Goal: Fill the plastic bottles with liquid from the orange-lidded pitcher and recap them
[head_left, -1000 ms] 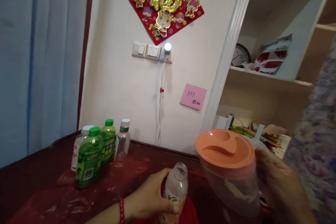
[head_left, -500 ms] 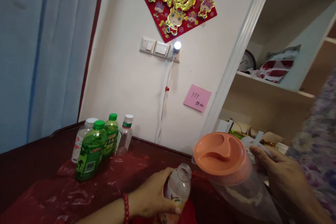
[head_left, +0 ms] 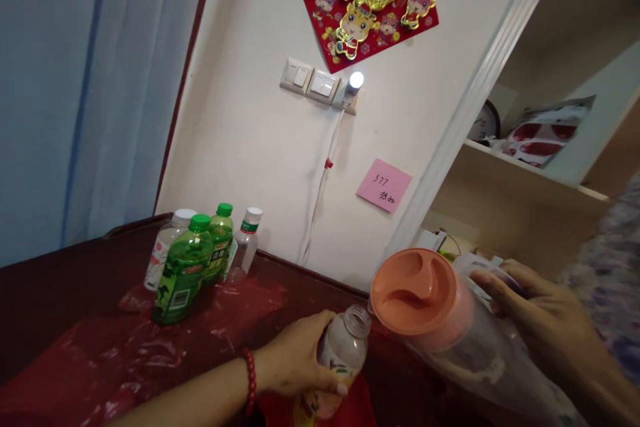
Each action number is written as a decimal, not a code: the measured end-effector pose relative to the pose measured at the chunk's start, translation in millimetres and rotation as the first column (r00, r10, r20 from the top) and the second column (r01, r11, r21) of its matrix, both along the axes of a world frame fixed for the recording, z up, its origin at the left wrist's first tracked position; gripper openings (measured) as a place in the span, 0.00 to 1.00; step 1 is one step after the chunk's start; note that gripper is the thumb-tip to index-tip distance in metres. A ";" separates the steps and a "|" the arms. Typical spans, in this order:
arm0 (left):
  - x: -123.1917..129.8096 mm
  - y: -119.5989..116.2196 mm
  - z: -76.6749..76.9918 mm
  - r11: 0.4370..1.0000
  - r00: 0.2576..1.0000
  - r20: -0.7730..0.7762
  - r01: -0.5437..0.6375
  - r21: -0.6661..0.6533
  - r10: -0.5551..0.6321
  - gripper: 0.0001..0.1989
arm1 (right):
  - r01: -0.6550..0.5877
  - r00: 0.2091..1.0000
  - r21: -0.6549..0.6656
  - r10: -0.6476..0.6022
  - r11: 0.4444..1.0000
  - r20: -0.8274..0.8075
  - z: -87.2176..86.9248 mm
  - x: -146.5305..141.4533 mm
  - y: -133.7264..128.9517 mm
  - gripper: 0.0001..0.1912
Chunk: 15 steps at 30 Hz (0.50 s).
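My left hand, with a red bead bracelet at the wrist, is wrapped round a clear plastic bottle that has no cap. The bottle leans a little to the right and bears a fruit-pattern label. In my right hand is the handle of a clear plastic pitcher with an orange lid. The pitcher is tilted toward the bottle, its spout side close to the bottle's mouth. No stream of liquid can be made out between them. Something red lies beneath the bottle.
Two green-capped bottles and two white-capped bottles stand at the back left of the dark table. A crumpled red plastic bag lies before them. Behind are a wall with a plugged-in cord and a shelf at right.
The pitcher has tipped further toward the bottle, and its lid has come nearer the bottle's mouth. My left hand keeps its hold on the bottle. The view has shifted slightly.
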<state>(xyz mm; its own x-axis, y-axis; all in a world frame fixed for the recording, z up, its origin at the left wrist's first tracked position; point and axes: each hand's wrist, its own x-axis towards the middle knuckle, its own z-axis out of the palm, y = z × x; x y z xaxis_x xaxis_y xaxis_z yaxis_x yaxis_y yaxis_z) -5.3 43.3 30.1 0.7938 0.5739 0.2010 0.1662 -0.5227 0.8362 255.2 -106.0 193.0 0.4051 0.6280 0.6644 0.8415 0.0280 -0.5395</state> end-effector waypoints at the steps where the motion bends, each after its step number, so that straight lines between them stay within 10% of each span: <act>1: 0.1 0.5 -0.3 1.000 1.000 0.003 -0.001 0.006 0.001 0.32 | 0.008 1.000 -0.006 -0.008 1.000 -0.002 0.6 -0.2 0.0 0.29; 15: -2.2 -2.9 7.6 1.000 0.999 -0.039 -0.023 0.010 0.023 0.34 | 0.106 0.994 -0.098 -0.104 0.989 0.022 0.0 15.9 3.7 0.35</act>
